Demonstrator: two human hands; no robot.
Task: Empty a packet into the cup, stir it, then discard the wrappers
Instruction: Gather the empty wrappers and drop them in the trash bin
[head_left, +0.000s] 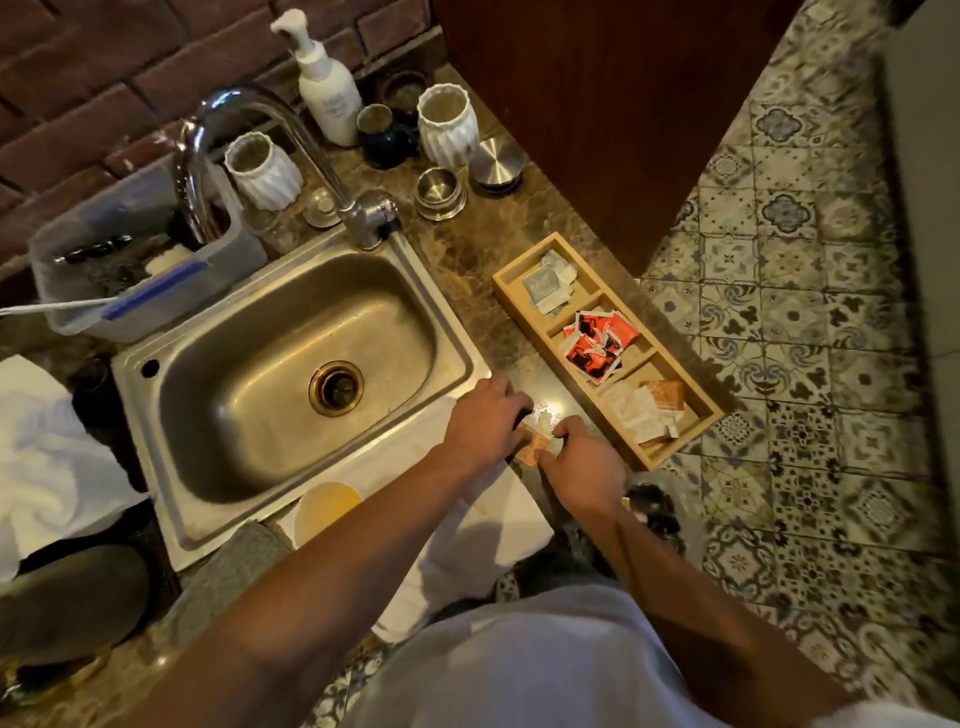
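My left hand (485, 421) and my right hand (584, 460) meet over the dark marble counter, just right of the sink. Between them lies a small brown packet (532, 448), with fingers of both hands pinched on it. A crumpled clear wrapper (545, 413) lies on the counter just beyond my fingertips. A cup with yellowish liquid (324, 512) stands on a white cloth near the counter's front edge, below my left forearm. To the right, a wooden three-compartment tray (698, 415) holds grey, red and black, and white and brown packets.
A steel sink (291, 374) with a curved tap (234, 135) fills the left. Behind it stand white ribbed cups (447, 124), a pump bottle (324, 78), a dark mug, metal cups and a plastic tub (135, 280). Patterned floor tiles lie to the right.
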